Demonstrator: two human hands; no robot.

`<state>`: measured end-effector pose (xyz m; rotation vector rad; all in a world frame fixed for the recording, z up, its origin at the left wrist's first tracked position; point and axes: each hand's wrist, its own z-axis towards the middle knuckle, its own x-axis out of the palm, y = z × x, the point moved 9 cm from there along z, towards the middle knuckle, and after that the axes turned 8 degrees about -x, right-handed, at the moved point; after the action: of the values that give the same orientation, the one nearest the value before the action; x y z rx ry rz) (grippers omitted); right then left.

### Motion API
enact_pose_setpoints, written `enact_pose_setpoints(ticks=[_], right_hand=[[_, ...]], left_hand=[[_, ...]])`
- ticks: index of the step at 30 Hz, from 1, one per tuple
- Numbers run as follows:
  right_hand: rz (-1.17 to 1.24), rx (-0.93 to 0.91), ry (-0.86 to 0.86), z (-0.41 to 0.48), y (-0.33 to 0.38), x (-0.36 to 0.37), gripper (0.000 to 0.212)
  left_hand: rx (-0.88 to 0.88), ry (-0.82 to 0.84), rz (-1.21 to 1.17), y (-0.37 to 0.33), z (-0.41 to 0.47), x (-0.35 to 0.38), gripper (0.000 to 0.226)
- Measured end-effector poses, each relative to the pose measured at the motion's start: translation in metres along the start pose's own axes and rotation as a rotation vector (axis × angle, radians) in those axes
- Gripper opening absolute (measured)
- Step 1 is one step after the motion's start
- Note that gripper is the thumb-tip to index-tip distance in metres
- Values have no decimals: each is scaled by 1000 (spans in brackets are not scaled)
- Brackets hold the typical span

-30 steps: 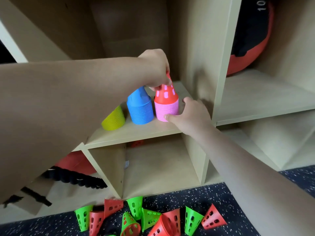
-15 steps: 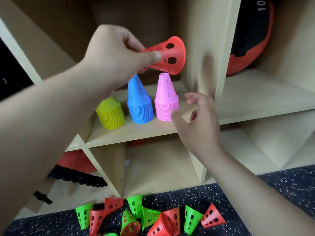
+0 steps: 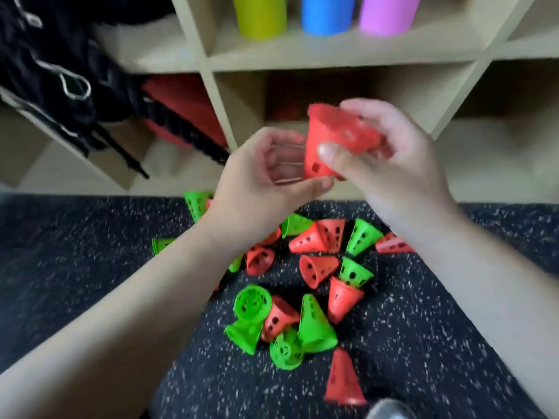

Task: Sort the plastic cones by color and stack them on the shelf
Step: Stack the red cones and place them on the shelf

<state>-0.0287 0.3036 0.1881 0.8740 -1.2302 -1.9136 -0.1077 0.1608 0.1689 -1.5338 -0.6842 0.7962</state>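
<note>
Both hands meet in front of the lower shelf around one red cone (image 3: 332,137), held wide end up. My right hand (image 3: 390,164) grips it, thumb across its side and fingers behind its rim. My left hand (image 3: 266,173) is cupped beside the cone's narrow end with its thumb tip under it. Motion blur hides whether the left fingers touch it. On the shelf board (image 3: 317,55) above stand a yellow stack (image 3: 260,15), a blue stack (image 3: 328,13) and a pink stack (image 3: 390,13). Several loose red cones (image 3: 317,269) and green cones (image 3: 316,326) lie scattered on the floor below my hands.
The speckled dark floor mat (image 3: 90,267) lies before the wooden cubby shelf. Black straps and ropes (image 3: 75,86) hang in the left cubbies, with a red object (image 3: 181,107) behind them. A grey shoe tip (image 3: 390,411) shows at the bottom edge.
My left hand lifted the red cone off the pink stack and brought it down. The view dropped to the floor pile. My right hand now grips the cone and the left is cupped beside it.
</note>
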Motion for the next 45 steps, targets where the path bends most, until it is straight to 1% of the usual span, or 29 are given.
enact_pose_setpoints(ticks=[1,2,5,6,8,9,11,12,13,14,15,17,20,23,25,28,30,32,34,35,36,37,38,39,40,41,43,44,45], right_hand=[[-95,23,80,-13,-8,10,61],[-138,37,151,-25,-15,20,63],[-122,59,340,-54,-37,46,72],[-107,41,393,-62,-46,51,71],[-150,-20,426,-75,-67,47,57],[-238,-55,414,-81,-80,39,46],[-567,-57,449,-96,-117,26,27],[-721,1,508,-106,-139,21,24],[-824,79,568,-119,-161,16,25],[-868,146,607,-132,-178,12,28],[-873,188,619,-143,-188,9,29],[-851,221,588,-157,-198,4,28],[-788,281,514,-163,-207,-1,18],[-654,303,418,-161,-198,-5,3],[-587,285,351,-154,-179,-7,4],[-458,144,218,-130,-127,-8,5],[-386,-2,217,-114,-91,2,7],[-367,-95,350,-108,-69,25,14],[-353,-103,527,-113,-68,49,26],[-328,-104,558,-115,-71,55,30],[-296,-102,526,-115,-75,55,31],[-273,-105,447,-113,-81,49,29],[-302,-130,367,-111,-90,40,25],[-396,-171,329,-110,-101,34,22],[-528,-222,352,-109,-111,33,23],[-661,-270,452,-111,-125,38,31],[-860,-321,737,-120,-160,56,43],[-913,-310,863,-124,-173,64,42],[-953,-298,969,-127,-183,71,36]], left_hand=[[-7,15,96,12,-10,1,55],[-8,24,181,23,-20,2,54],[-33,-50,365,52,-46,-6,46],[-66,-76,382,62,-54,-9,46],[-157,-107,332,91,-68,-18,48],[-200,-131,319,107,-76,-24,49],[-252,-206,382,136,-94,-36,50],[-270,-237,434,150,-101,-41,52],[-292,-255,462,162,-108,-43,54],[-318,-262,450,172,-114,-44,54],[-342,-268,440,181,-119,-45,54],[-374,-298,443,192,-125,-45,52],[-418,-321,444,206,-127,-44,54],[-431,-347,475,216,-127,-42,54],[-433,-353,489,219,-129,-39,52],[-424,-328,462,219,-130,-31,48],[-375,-306,468,214,-127,-25,49],[-332,-300,450,206,-122,-19,50],[-306,-313,418,197,-117,-16,52],[-297,-322,416,194,-115,-15,52],[-293,-330,419,191,-113,-15,52],[-292,-340,423,190,-112,-16,51],[-294,-354,425,190,-112,-19,51],[-301,-367,428,192,-113,-23,51],[-312,-379,436,194,-114,-27,52],[-321,-385,452,196,-116,-30,51],[-336,-387,475,202,-119,-36,52],[-340,-387,480,204,-120,-38,52],[-339,-386,487,205,-120,-39,53]])
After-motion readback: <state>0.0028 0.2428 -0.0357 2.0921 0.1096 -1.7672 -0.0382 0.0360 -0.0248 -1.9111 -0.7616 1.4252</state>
